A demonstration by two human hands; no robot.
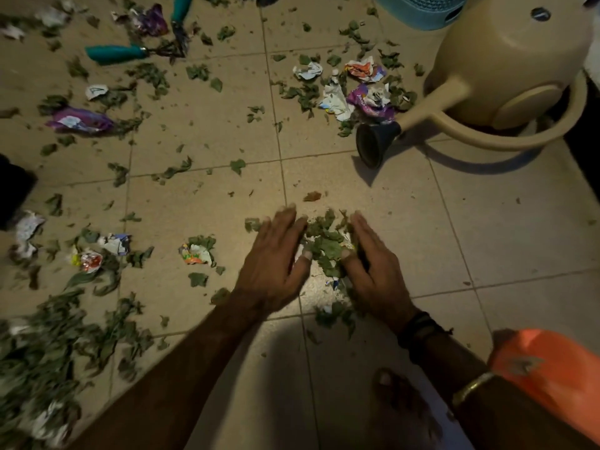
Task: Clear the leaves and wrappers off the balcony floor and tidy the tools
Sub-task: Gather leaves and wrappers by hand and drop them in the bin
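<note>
Tiled floor (487, 222): litter across the left and far parts, bare tiles open from the grips out to the right edge. Watering can (506, 69) at the far right edge, spout aimed near-left. Big leaf heap (48, 352) at the near left. Left grip (272, 264) and right grip (373, 264) both wide, fingers straight, pressing a small leaf pile (328, 241) between them, mid-floor. Teal-handled tools (117, 53) far left, heads meeting: one lies left-right, one near-far. Wrappers (367, 95) just beside the spout.

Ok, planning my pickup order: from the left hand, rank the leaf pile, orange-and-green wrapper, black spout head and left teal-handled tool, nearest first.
1. leaf pile, beside the left hand, right side.
2. orange-and-green wrapper, just left.
3. black spout head, upper right.
4. left teal-handled tool, far upper left.
</note>
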